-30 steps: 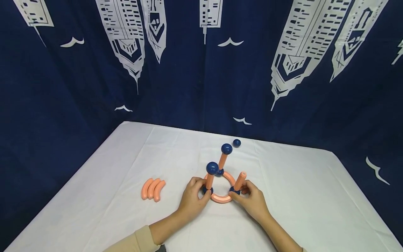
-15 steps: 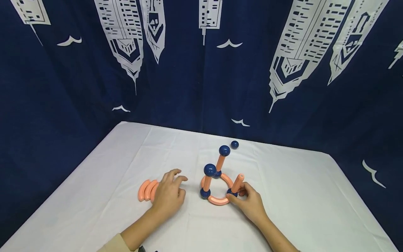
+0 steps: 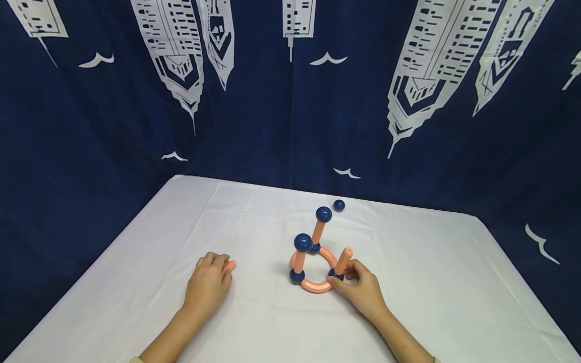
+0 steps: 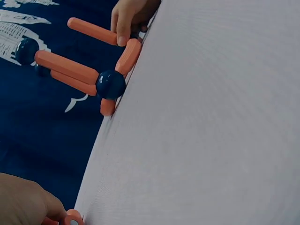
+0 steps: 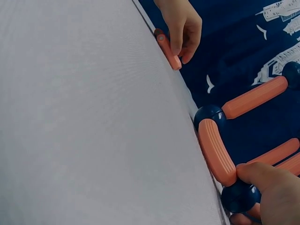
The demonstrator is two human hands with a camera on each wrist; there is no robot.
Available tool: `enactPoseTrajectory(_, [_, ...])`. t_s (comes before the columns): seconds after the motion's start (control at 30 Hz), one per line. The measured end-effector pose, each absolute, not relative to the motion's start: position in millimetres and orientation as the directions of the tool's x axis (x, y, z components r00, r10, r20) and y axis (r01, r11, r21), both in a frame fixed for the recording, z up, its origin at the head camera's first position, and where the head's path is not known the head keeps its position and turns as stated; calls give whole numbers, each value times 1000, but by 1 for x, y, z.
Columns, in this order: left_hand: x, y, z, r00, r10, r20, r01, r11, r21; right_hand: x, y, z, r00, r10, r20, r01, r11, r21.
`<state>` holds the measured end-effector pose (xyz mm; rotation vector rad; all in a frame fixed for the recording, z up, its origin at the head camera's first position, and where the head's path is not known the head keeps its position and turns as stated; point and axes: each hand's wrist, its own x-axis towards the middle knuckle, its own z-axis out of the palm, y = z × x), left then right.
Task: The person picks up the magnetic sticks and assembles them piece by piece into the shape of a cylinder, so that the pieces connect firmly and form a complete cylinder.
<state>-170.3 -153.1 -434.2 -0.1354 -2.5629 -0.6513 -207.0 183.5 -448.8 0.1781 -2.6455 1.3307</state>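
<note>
A frame of orange magnetic rods and navy balls stands on the table. Its base is a ring of curved rods [image 3: 316,287] joined by balls [image 3: 297,276]. Two upright rods [image 3: 318,233] carry balls [image 3: 302,242] on top; a third upright rod [image 3: 344,259] has a bare top. My right hand [image 3: 361,292] pinches the ball [image 5: 239,197] under that third rod. Off to the left, my left hand [image 3: 206,283] is down over the loose curved rods, thumb and fingers curled about one curved rod [image 5: 168,51]. Most of those loose rods are hidden beneath it.
A single navy ball [image 3: 339,205] lies behind the frame, near the table's far edge. White cloth covers the table [image 3: 422,262]. A dark blue curtain [image 3: 272,126] with white prints hangs behind it.
My left hand has let go of the frame's left ball and moved left to the loose curved rods. My right hand keeps its hold on the right ball.
</note>
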Motion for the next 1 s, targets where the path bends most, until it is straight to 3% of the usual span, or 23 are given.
enactPoseTrajectory(0.8, [-170,-148,-444,-819,103,564,292,922,256,-207,183,-449,-980,-22,198,-172,598,-783])
enactPoseTrajectory(1.0, [-170,-147,-442,-812,119,571,324,906,272,-206,182,-448,-979,-21,204,-176,596,-784])
